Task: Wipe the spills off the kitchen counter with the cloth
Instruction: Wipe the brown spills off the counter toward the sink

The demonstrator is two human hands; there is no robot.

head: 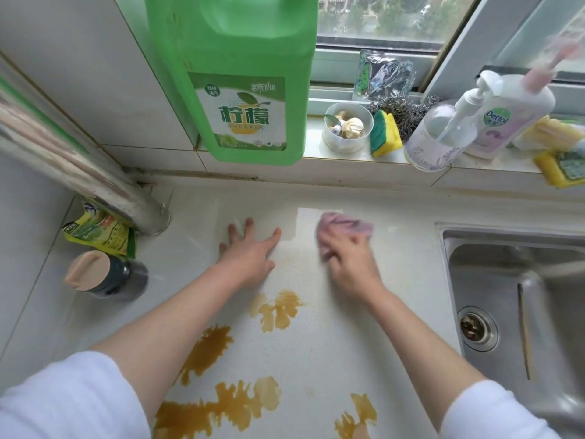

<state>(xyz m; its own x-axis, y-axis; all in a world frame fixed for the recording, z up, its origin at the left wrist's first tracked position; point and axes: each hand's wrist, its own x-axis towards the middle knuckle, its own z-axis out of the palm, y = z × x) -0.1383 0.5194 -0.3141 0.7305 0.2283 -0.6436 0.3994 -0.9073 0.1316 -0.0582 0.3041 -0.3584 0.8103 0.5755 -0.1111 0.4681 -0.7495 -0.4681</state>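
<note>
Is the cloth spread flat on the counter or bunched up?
Bunched up. The pink cloth is crumpled into a wad under the right hand, whose fingers curl over it on the counter; motion blur hides finer folds.

- My left hand [250, 255] lies flat on the counter [395, 280], left of the cloth [345, 224].
- Spills [278, 308] lie nearer me.
- Sink [519, 299] on the right.
</note>
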